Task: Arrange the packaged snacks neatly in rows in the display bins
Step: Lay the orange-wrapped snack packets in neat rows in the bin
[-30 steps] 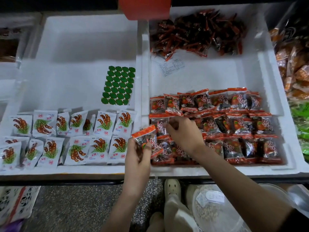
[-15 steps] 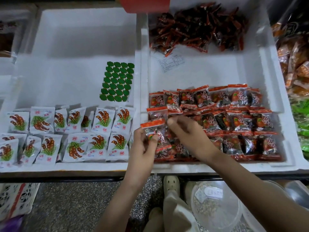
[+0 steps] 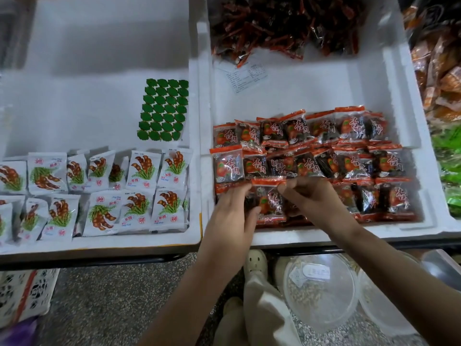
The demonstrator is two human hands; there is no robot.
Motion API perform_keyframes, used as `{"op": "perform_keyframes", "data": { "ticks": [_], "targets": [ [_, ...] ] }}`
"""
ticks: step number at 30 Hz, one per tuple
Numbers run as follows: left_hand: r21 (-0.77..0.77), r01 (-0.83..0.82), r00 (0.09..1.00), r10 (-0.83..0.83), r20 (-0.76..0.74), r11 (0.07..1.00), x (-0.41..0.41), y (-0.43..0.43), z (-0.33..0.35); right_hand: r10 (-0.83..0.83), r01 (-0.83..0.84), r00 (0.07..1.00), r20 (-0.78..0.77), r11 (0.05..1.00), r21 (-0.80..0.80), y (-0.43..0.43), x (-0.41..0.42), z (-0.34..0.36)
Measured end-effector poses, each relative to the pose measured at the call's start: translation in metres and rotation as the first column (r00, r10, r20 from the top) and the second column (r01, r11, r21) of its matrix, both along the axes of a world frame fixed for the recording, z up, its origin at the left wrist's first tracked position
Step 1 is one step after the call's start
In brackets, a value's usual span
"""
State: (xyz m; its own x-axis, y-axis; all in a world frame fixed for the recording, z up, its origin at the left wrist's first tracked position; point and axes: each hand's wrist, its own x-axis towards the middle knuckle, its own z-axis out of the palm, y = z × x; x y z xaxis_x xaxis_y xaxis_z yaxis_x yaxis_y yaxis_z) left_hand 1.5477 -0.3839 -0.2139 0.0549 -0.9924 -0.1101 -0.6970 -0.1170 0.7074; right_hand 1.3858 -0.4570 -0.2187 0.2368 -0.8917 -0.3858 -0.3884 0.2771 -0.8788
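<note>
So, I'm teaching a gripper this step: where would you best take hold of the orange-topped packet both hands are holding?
Probably by its two side edges just below the orange seal strip, coming from above on the near side. The packet faces up over the front row, with the middle row packed close behind it; the left hand and right hand pinch it there.

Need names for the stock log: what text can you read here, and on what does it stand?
"杏肉": on the red packets, including the held packet pinched by the left hand and right hand.
"酸" in a red circle: on the white packets.
Small Latin print on those: too blurred to read.
Paper slip: too small to read.
Lid label: blurred.
</note>
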Motion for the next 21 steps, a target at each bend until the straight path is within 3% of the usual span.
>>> {"op": "perform_keyframes", "data": {
  "ticks": [3, 5, 9, 15, 21],
  "targets": [
    [-0.128, 0.146, 0.924, -0.089, 0.372, 0.981, 0.010, -0.002, -0.012, 0.022, -0.016, 0.991, -0.136, 0.999, 0.040, -0.008, -0.002, -0.003],
    [-0.124, 0.211, 0.872, -0.129, 0.473, 0.970, 0.015, -0.002, -0.020, 0.120, -0.111, 0.959, -0.258, 0.993, 0.048, -0.009, 0.000, -0.008],
    [-0.099, 0.316, 0.812, -0.215, 0.543, 0.944, 0.021, -0.003, -0.019, 0.214, -0.231, 0.913, -0.349, 0.973, -0.008, -0.001, 0.003, -0.011],
    [-0.066, 0.371, 0.790, -0.277, 0.547, 0.926, 0.030, -0.005, -0.015, 0.058, -0.076, 0.984, -0.170, 0.992, -0.102, 0.009, 0.012, -0.016],
    [-0.044, 0.394, 0.777, -0.307, 0.550, 0.918, 0.033, -0.004, -0.015, 0.056, -0.114, 0.977, -0.205, 0.952, -0.283, 0.017, 0.017, -0.020]
  ]
}}
